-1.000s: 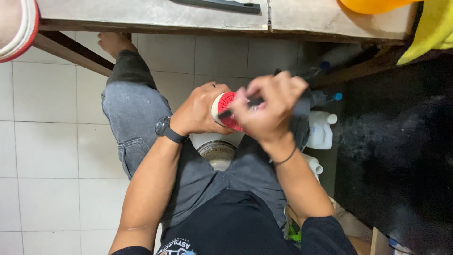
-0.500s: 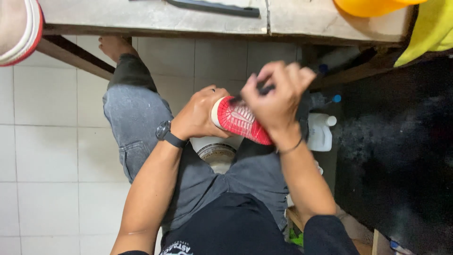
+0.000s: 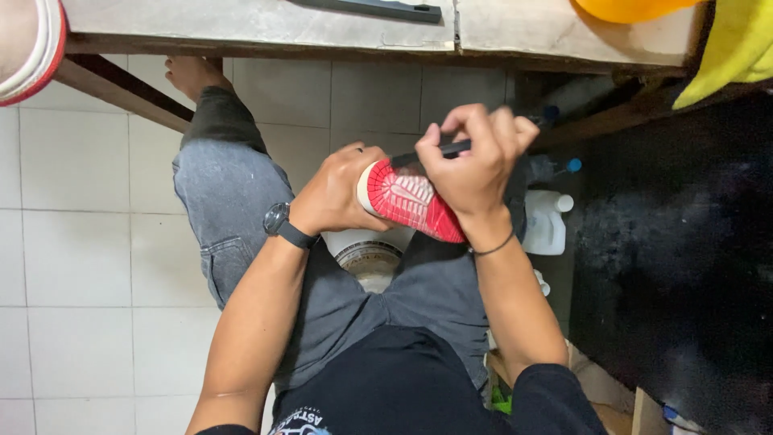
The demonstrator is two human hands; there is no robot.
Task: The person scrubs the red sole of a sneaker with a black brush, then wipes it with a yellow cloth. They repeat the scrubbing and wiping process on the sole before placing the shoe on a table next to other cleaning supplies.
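So we're sitting over the white tiled floor (image 3: 72, 266), grey jeans (image 3: 233, 193) filling most of the view, wooden workbench (image 3: 266, 20) along the top. Just beyond our right knee there's a white plastic jug (image 3: 546, 221). Over our lap is the sneaker (image 3: 407, 197), red sole facing up. Our left hand (image 3: 338, 193) is wrapped tight round its toe end, and our right hand (image 3: 475, 165) is pinching a thin dark tool (image 3: 439, 151) against the sole.
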